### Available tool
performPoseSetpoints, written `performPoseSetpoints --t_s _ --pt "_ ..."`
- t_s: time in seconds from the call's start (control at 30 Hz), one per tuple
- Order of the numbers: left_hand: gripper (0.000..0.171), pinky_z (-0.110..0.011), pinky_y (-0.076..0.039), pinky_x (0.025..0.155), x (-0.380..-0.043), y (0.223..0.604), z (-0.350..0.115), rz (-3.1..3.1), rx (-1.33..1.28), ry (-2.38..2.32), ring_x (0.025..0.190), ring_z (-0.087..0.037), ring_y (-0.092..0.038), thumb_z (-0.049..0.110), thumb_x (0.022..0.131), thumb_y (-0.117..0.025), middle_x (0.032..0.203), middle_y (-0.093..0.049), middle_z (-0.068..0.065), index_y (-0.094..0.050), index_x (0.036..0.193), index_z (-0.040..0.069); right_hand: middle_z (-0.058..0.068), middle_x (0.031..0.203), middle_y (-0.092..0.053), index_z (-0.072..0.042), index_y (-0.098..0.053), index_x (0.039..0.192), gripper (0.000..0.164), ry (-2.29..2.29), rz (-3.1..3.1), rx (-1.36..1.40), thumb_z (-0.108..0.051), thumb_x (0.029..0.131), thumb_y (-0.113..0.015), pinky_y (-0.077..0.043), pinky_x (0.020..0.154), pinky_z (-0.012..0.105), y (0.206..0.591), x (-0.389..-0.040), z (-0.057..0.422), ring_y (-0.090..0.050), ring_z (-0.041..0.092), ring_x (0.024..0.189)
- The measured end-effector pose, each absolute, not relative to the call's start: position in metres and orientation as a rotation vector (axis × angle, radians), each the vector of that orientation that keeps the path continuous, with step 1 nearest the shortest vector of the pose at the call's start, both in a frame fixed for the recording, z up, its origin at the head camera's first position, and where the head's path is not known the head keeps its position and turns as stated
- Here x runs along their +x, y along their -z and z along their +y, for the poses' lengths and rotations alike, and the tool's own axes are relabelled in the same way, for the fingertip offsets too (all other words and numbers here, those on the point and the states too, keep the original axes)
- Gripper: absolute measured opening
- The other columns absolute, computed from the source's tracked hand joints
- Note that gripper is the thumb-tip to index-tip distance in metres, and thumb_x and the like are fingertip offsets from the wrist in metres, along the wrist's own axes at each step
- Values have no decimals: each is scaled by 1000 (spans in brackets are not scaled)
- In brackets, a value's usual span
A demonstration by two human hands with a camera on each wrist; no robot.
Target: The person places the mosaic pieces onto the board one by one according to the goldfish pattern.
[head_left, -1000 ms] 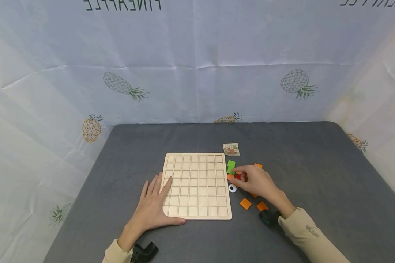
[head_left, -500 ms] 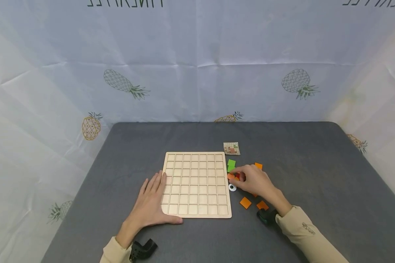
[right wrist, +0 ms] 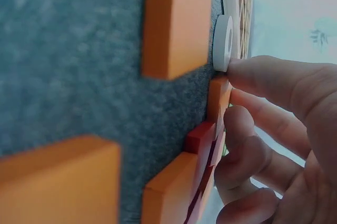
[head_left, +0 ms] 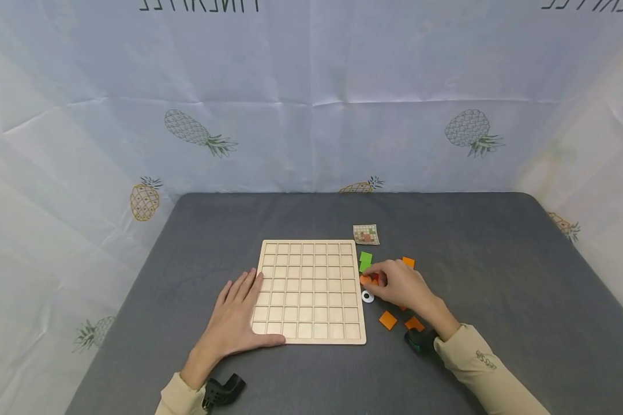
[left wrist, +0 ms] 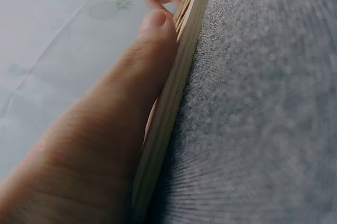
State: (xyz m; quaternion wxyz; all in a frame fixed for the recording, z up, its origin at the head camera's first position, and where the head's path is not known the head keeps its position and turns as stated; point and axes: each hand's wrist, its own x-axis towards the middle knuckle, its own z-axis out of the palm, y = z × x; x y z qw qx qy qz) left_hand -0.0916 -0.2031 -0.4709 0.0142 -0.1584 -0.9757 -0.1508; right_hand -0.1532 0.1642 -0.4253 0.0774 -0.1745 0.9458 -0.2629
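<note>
A wooden grid board (head_left: pixel 306 291) lies on the table. My left hand (head_left: pixel 233 320) rests along its left side, fingers straight and thumb at the front edge; the left wrist view shows the thumb (left wrist: pixel 152 39) against the board's rim. My right hand (head_left: pixel 397 282) is over a cluster of small pieces right of the board. Its thumb and index finger pinch an orange round piece (head_left: pixel 365 279), while the other fingers curl above red pieces (right wrist: pixel 200 137). Just in front of the thumb lies a white disc with a black centre (head_left: pixel 367 296), eye-like. Part of the cluster is hidden under the hand.
Two green squares (head_left: pixel 366 261) lie beyond the right fingertips. Loose orange squares (head_left: pixel 387 320) are scattered near the right wrist. A small printed pattern card (head_left: pixel 366 234) lies at the board's far right corner. A pineapple-print curtain (head_left: pixel 311 144) hangs behind the table.
My left hand has slid slightly left, its index finger drawing back from the grid to the board's edge. The right thumb and index finger have closed in a little at the orange round piece.
</note>
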Motion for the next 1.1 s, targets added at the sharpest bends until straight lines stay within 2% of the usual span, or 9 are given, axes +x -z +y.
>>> performPoseSetpoints --t_s 0.3,0.53,0.9,1.1 --pt "134 -58 -21 124 -91 472 -203 -2995 -478 481 156 -33 -27 84 66 -71 171 -26 -12 -23 164 8 -4 57 -48 -9 -79 112 26 731 2830 -455 -19 87 -78 -26 45 21 421 -155 162 -44 10 50" --pt "135 -57 -21 124 -90 471 -203 -2989 -469 501 156 -32 -28 83 64 -73 170 -26 -11 -23 164 8 -5 56 -49 -8 -80 107 23 709 2879 -475 -19 88 -77 -28 44 21 421 -154 159 -44 9 49" --pt "137 -58 -22 124 -92 472 -203 -2993 -471 474 156 -32 -28 85 63 -72 170 -27 -12 -23 163 6 -6 49 -37 -13 -80 101 16 744 3025 -552 -22 88 -76 -16 44 20 409 -149 150 -30 8 42" --pt "137 -59 -21 124 -92 472 -204 -3009 -465 483 157 -33 -27 85 64 -72 171 -26 -12 -22 163 5 -6 50 -41 -13 -80 106 20 815 3019 -619 -22 88 -77 -17 44 20 401 -150 133 -31 8 41"
